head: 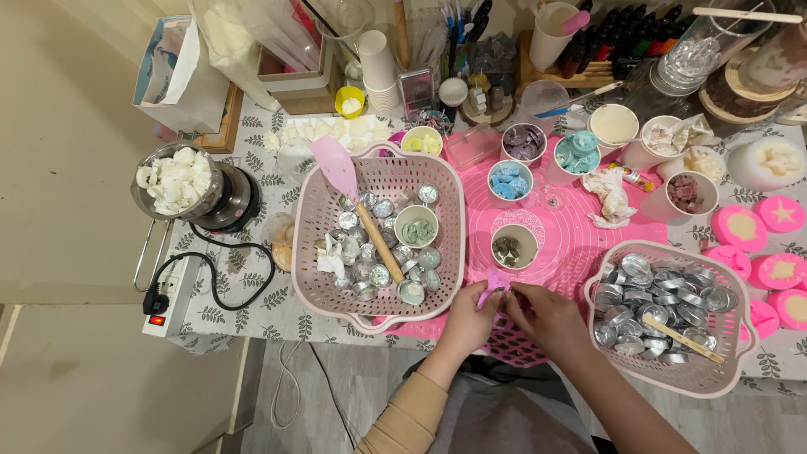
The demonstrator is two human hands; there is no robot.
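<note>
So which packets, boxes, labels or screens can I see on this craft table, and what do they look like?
Paper bag: far left corner, white with blue and orange print, upright.
Plastic bag: beside it, clear, holding white flakes.
Flat box: behind the left basket, white top, brown sides.
Small gadget with screen: back centre, silver-pink, rectangular.
Dropper bottles: back right, dark, in a wooden rack.
Power strip: left edge, white, red lit switch.
</note>
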